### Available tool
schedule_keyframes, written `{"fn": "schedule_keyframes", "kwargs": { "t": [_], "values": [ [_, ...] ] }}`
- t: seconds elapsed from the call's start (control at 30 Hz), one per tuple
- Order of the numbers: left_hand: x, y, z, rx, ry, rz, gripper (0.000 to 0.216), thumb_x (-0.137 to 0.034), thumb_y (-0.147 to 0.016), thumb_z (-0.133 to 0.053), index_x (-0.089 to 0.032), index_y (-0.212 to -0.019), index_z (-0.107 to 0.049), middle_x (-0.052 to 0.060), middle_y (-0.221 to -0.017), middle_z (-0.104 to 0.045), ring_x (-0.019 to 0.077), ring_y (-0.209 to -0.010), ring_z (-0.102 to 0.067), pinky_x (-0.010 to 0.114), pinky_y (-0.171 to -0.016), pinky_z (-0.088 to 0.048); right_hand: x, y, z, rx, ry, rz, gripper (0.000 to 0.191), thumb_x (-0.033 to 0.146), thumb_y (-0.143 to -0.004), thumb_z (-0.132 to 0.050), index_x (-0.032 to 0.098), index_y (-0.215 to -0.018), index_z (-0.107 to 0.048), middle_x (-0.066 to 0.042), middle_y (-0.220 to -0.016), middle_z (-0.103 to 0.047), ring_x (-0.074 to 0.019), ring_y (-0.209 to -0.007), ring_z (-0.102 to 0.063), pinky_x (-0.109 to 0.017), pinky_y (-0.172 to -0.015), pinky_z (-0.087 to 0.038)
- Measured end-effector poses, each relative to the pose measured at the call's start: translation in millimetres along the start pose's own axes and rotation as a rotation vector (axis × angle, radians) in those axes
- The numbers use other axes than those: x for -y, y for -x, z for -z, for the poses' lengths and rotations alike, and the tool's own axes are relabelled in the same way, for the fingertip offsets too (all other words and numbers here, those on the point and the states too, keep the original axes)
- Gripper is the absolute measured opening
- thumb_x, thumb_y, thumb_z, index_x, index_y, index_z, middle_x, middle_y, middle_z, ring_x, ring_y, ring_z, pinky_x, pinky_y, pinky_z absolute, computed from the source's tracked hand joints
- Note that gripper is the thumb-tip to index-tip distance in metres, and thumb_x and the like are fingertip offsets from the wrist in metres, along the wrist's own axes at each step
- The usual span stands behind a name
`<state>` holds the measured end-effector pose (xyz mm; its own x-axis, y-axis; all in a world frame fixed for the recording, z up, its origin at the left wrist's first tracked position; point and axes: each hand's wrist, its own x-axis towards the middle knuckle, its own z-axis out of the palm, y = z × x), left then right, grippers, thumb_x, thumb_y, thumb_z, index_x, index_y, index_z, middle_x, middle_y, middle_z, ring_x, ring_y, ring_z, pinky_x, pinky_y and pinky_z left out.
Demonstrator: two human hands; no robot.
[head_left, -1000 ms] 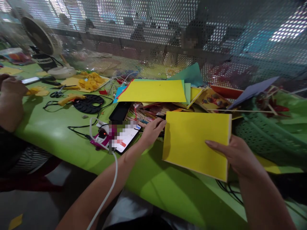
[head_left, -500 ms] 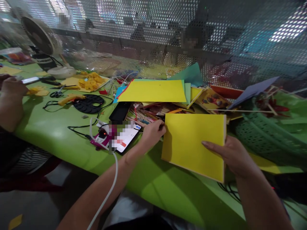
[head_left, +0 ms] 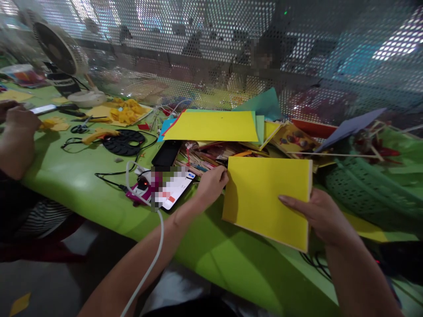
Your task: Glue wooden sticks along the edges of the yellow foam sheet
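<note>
Over the front of the green table I hold up a flat yellow panel (head_left: 261,198) with pale, narrow strips along its right and bottom edges. My right hand (head_left: 317,211) grips its right side, thumb flat across the front and the other fingers hidden behind. At the upper left edge, my left hand (head_left: 214,182) is closed, fingertips pinched against the panel's side. Left of that wrist lies a lit smartphone (head_left: 175,193), beside a purple power strip (head_left: 143,193) with a white cable. A pile of thin sticks (head_left: 198,164) is just behind my left hand.
Coloured paper sheets (head_left: 211,125) lie behind the panel. A green plastic basket (head_left: 360,185) stands at right. A yellow glue gun (head_left: 101,135) rests by a black palette (head_left: 124,142). Further left are scissors (head_left: 82,127), a fan (head_left: 57,48) and another person's hand (head_left: 21,121).
The view has shifted very slightly. Both my hands and the yellow panel keep almost the same place and hold.
</note>
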<state>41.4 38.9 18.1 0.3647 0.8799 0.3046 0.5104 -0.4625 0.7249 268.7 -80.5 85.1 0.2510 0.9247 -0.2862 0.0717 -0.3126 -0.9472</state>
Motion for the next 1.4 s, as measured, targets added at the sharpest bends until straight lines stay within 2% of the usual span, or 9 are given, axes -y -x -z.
{"fn": "schedule_keyframes", "kwargs": {
  "t": [0.13,0.33,0.47,0.57,0.73,1.07,1.23,1.4],
  "values": [
    [1,0,0,0.012,0.106,0.019,0.015,-0.020,-0.090,-0.045,-0.019,-0.079,-0.056,0.002,-0.073,-0.060,0.0154,-0.067,-0.051,0.026,-0.063,-0.036,0,2,0,-0.048,-0.032,0.002,0.038,0.037,-0.062,-0.085,0.022,-0.095,-0.073,-0.008,-0.102,-0.078,-0.0312,-0.083,-0.076,-0.040,-0.073,-0.064],
    [8,-5,-3,0.049,0.308,0.049,0.033,-0.038,-0.099,-0.033,-0.019,-0.077,-0.050,-0.001,-0.068,-0.054,0.0115,-0.059,-0.049,0.023,-0.055,-0.036,2,1,8,-0.064,0.068,0.028,0.032,0.041,-0.066,-0.082,0.023,-0.092,-0.073,-0.009,-0.101,-0.078,-0.0349,-0.085,-0.075,-0.046,-0.073,-0.063],
    [6,-5,0,0.032,0.371,0.016,0.030,-0.044,-0.094,-0.048,-0.019,-0.076,-0.050,-0.003,-0.069,-0.051,0.0109,-0.062,-0.047,0.023,-0.057,-0.034,3,3,8,-0.062,0.040,0.014,0.031,0.040,-0.066,-0.082,0.025,-0.091,-0.073,-0.007,-0.101,-0.078,-0.0334,-0.083,-0.075,-0.045,-0.071,-0.064],
    [3,-3,2,0.022,0.297,-0.018,0.021,-0.036,-0.090,-0.054,-0.019,-0.079,-0.053,-0.003,-0.071,-0.055,0.0113,-0.065,-0.049,0.024,-0.060,-0.035,2,2,7,-0.048,0.028,0.006,0.032,0.039,-0.065,-0.083,0.023,-0.091,-0.073,-0.008,-0.099,-0.079,-0.0332,-0.084,-0.075,-0.043,-0.071,-0.064],
    [2,-1,0,-0.004,0.059,-0.018,0.017,-0.023,-0.089,-0.048,-0.020,-0.073,-0.053,-0.002,-0.067,-0.055,0.0133,-0.063,-0.047,0.026,-0.059,-0.033,-5,-4,7,0.017,0.050,0.014,0.039,0.041,-0.066,-0.082,0.021,-0.098,-0.072,-0.010,-0.100,-0.078,-0.0345,-0.084,-0.075,-0.043,-0.069,-0.064],
    [1,-2,1,-0.017,0.000,0.042,0.011,-0.022,-0.087,-0.052,-0.019,-0.080,-0.061,0.002,-0.073,-0.063,0.0160,-0.066,-0.054,0.026,-0.059,-0.033,1,1,0,0.031,0.041,-0.011,0.040,0.040,-0.066,-0.082,0.020,-0.099,-0.072,-0.009,-0.096,-0.079,-0.0343,-0.085,-0.075,-0.044,-0.070,-0.064],
    [-1,-1,1,-0.007,-0.063,0.039,0.012,-0.015,-0.086,-0.051,-0.019,-0.079,-0.059,0.002,-0.073,-0.064,0.0160,-0.066,-0.054,0.026,-0.062,-0.036,-2,0,-2,0.030,0.061,0.000,0.036,0.041,-0.066,-0.081,0.023,-0.096,-0.073,-0.009,-0.095,-0.079,-0.0339,-0.081,-0.075,-0.045,-0.069,-0.064],
    [-1,0,0,0.005,-0.121,0.019,0.011,-0.012,-0.086,-0.050,-0.019,-0.081,-0.057,0.004,-0.081,-0.066,0.0178,-0.073,-0.057,0.028,-0.068,-0.039,-6,-4,0,0.034,0.035,-0.020,0.033,0.039,-0.066,-0.082,0.024,-0.093,-0.074,-0.008,-0.098,-0.078,-0.0322,-0.077,-0.076,-0.043,-0.068,-0.064]
  ]
}}
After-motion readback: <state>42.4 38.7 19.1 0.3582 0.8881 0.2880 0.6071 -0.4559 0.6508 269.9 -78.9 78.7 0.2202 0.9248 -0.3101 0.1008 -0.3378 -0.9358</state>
